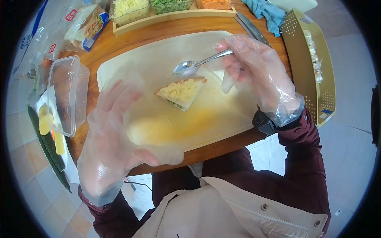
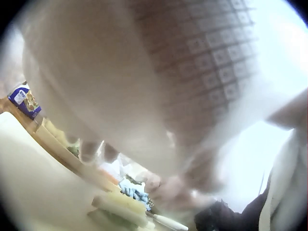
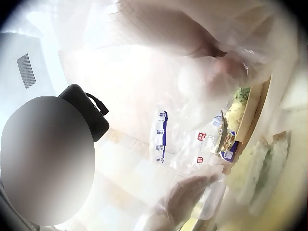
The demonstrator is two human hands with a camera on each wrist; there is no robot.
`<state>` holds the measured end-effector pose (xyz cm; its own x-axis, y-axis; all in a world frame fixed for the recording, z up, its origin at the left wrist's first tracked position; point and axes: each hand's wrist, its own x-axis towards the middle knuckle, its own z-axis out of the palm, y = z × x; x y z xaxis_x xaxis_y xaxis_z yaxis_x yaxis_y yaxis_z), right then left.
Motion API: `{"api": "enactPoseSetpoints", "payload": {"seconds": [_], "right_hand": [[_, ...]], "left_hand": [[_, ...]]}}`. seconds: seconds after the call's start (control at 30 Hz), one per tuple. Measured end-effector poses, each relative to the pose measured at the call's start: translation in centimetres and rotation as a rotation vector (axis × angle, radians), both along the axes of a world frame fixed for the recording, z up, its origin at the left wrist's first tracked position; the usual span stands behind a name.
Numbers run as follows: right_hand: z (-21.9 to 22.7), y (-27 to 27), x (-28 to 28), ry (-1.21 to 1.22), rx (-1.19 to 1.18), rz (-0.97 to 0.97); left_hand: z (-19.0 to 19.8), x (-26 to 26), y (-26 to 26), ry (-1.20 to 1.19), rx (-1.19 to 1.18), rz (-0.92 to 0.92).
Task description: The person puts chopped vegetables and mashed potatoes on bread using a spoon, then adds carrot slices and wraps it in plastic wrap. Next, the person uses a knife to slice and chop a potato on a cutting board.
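My right hand point(image 1: 260, 73), in a clear plastic glove, grips a metal spoon point(image 1: 186, 69) by its handle. The spoon's bowl hovers close over the far side of a triangular sandwich wedge point(image 1: 181, 92). Crumbly pale-yellow filling covers the wedge's top, and green filling shows between bread layers in the right wrist view point(image 3: 262, 168). It lies mid-board on a cream cutting board point(image 1: 154, 123) stained yellow towards the front. My left hand point(image 1: 113, 135), gloved too, is spread at the board's left side with fingers and thumb apart, holding nothing. Its glove fills much of the left wrist view.
Behind the board, a wooden tray point(image 1: 174, 16) bears glass containers of chopped fillings. A knife point(image 1: 252, 29) and a blue cloth point(image 1: 268, 14) lie at the back right. An olive basket point(image 1: 291, 51) stands right; a clear plastic box point(image 1: 81, 95) and cucumbers point(image 1: 45, 144) are left.
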<state>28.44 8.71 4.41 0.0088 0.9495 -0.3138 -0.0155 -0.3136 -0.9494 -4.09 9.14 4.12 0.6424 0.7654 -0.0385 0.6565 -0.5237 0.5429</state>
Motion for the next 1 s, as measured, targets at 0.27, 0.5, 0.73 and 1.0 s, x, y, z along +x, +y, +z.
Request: {"api": "enactPoseSetpoints", "payload": {"seconds": [0.27,0.5,0.73,1.0], "right_hand": [[2.0,-3.0,0.6,-0.172,-0.042,-0.002],[-1.7,-8.1,-0.4,0.078,-0.187,0.008],[-3.6,-10.3,-4.9,0.359,-0.342,-0.014],[-3.6,-10.8,-6.6,0.333,-0.301,-0.155]], "left_hand": [[-2.3,0.0,-4.0,-0.410,-0.255,0.341],[-1.3,0.5,-5.3,0.149,-0.001,0.098],[-2.2,-1.7,-6.5,0.027,0.051,0.121],[-3.1,-3.9,-6.6,-0.031,0.100,0.135]]}}
